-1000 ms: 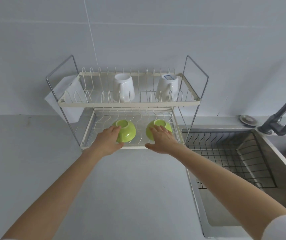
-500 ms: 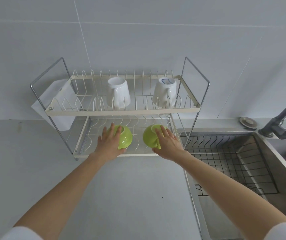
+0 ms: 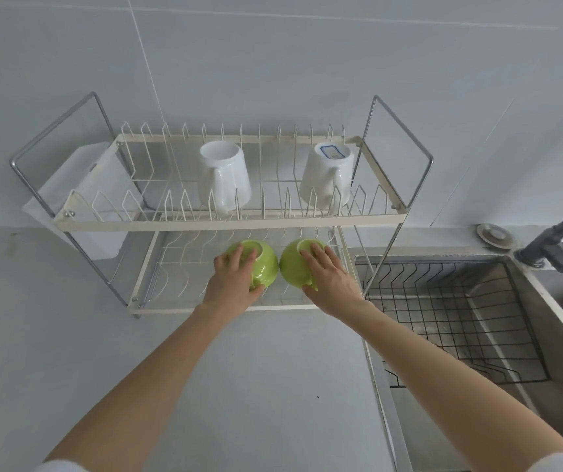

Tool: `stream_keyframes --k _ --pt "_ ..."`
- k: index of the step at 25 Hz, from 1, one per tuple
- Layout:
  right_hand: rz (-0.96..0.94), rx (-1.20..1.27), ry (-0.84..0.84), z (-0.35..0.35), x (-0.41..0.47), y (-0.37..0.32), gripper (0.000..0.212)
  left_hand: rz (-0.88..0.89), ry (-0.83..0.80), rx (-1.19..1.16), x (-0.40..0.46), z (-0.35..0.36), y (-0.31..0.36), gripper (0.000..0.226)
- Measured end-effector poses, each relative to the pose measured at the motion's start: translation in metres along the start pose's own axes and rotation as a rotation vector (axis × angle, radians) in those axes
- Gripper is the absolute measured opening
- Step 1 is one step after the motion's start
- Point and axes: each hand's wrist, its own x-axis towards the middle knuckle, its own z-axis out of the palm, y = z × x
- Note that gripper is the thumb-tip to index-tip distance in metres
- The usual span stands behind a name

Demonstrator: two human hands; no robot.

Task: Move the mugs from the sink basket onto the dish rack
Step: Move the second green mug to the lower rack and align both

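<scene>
- Left hand [image 3: 235,279] palm-down on left green mug [image 3: 263,265], fingers spread over its upturned base, thumb curled under the near side; gripping it.
- Right hand [image 3: 329,279] same pose on right green mug [image 3: 292,265], fingers draped over base, thumb under near edge; also gripping.
- Both green mugs upside down on lower tier of dish rack [image 3: 229,223], side by side, almost touching at the middle; whether they actually touch, can't tell.
- Can't tell if mugs fully rest on the wires or are slightly lifted, hands cover the contact.
- Upper tier: two white mugs, inverted, handles facing camera. Left white mug [image 3: 223,177] mid-shelf, right white mug [image 3: 327,175] near right end with a blue-outlined sticker on its base.
- White mugs well apart from each other, standing between upright tines.
- White plastic holder [image 3: 79,185] hangs at rack's left end.
- Rack sits on grey counter [image 3: 256,369] against grey tiled wall.
- Sink basket [image 3: 450,318], black wire, in steel sink just right of rack; no mugs visible in it.
- Dark faucet [image 3: 559,247] at far right, round metal drain cap [image 3: 494,236] beside it on the ledge.
- White sleeves at bottom corners.
</scene>
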Motion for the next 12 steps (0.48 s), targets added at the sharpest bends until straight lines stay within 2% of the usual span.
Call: stream_keyframes --k 6,12 --pt "0.023 -0.007 0.009 0.004 -0.010 -0.001 0.070 0.003 0.045 0.023 -0.006 0.008 0.002 0.069" --pt "0.030 -0.020 -0.051 0.002 -0.010 -0.005 0.073 0.012 0.011 0.023 -0.009 0.006 0.001 0.070"
